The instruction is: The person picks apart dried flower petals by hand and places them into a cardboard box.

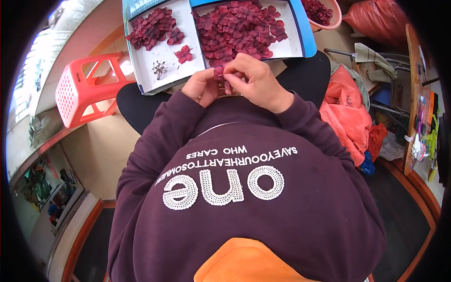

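Note:
Close to my chest, at the near edge of a shallow box (147, 88), my two hands meet. My left hand (201, 87) is closed on a dark red fabric flower (219, 71). The fingers of my right hand (259, 81) pinch right beside that flower, on something too small to make out. In the box's left section lie a pile of red flowers (151, 28), one separate flower (183, 54) and a small bunch of dark thin stems (159, 70). A bigger heap of red flowers (237, 28) fills much of the right section.
A pink plastic stool (75, 94) lies tipped at the left. At the upper right stands a pink basin (335, 19) with more red flowers, near a red sack (378, 21). Red plastic bags (345, 117) and a metal-framed chair (397, 70) are on the right.

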Demonstrator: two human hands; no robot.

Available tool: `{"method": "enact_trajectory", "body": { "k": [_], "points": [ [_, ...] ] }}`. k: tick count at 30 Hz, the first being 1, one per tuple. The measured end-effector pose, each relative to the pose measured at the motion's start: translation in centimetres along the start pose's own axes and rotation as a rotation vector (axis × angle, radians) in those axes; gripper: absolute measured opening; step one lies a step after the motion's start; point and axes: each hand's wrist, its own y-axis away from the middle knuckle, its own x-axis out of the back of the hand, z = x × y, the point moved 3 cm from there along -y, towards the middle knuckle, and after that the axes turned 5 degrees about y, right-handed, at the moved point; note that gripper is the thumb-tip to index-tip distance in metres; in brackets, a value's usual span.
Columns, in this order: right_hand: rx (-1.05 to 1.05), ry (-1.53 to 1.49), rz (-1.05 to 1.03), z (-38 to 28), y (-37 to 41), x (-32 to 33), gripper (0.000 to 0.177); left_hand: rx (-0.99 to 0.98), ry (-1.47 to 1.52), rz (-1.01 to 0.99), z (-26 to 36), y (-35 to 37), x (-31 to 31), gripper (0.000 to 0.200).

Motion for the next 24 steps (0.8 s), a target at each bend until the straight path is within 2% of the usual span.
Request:
{"method": "enact_trajectory", "body": {
  "k": [3, 4, 8, 14, 18, 19, 23, 24],
  "points": [
    [-0.246, -0.156, -0.001, 1.3, 0.2, 0.2, 0.012, -0.177, -0.301, 0.28, 0.3, 0.1, -0.6, 0.011],
    [-0.245, -0.158, 0.0, 1.2, 0.2, 0.2, 0.012, -0.178, -0.302, 0.28, 0.2, 0.3, -0.9, 0.011],
    [-0.236, -0.019, -0.026, 1.0, 0.3, 0.1, 0.004, -0.679, -1.233, 0.186, 1.3, 0.8, -3.5, 0.006],
    [-0.396, -0.055, -0.097, 2.3, 0.9, 0.0, 0.003, -0.541, -1.272, 0.128, 1.0, 0.3, -3.7, 0.005],
    [-0.473, 0.04, -0.201, 4.2, 1.8, -0.4, 0.003, -0.8, -1.891, 0.324, 2.3, -1.8, -2.0, 0.007],
    [-0.476, 0.037, -0.198, 4.5, 1.9, -0.5, 0.003, -0.797, -1.894, 0.32, 2.5, -2.5, -1.6, 0.007],
    [-0.421, 0.169, -0.115, 5.2, 2.2, -0.4, 0.004, -0.882, -2.222, 0.634, 3.2, -5.0, -1.0, 0.011],
    [-0.421, 0.169, -0.111, 5.3, 2.2, -0.3, 0.004, -0.883, -2.224, 0.63, 3.1, -5.4, -1.3, 0.011]
  ]
}}
